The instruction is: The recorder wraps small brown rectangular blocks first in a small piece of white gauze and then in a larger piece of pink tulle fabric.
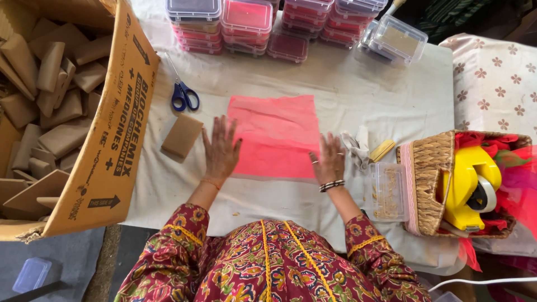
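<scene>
The pink tissue sheet [275,136] lies flat on the white cloth-covered table [358,95]. The left hand [221,150] presses its left edge, fingers spread wide and flat, gripping nothing. The right hand [329,161] rests on its right edge, fingers loosely extended, holding nothing. A brown paper packet [182,137] lies just left of the sheet, blue-handled scissors [183,94] above that.

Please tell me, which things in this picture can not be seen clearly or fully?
- Head view: cardboard box, cut off by the left and top edges.
- Stacked plastic boxes: their tops run off the upper edge, and their contents are blurred behind tinted lids.
- Yellow tape dispenser: its lower part is hidden by the woven basket.
- Pink sheet: its side edges are partly covered by the left hand and right hand.
</scene>
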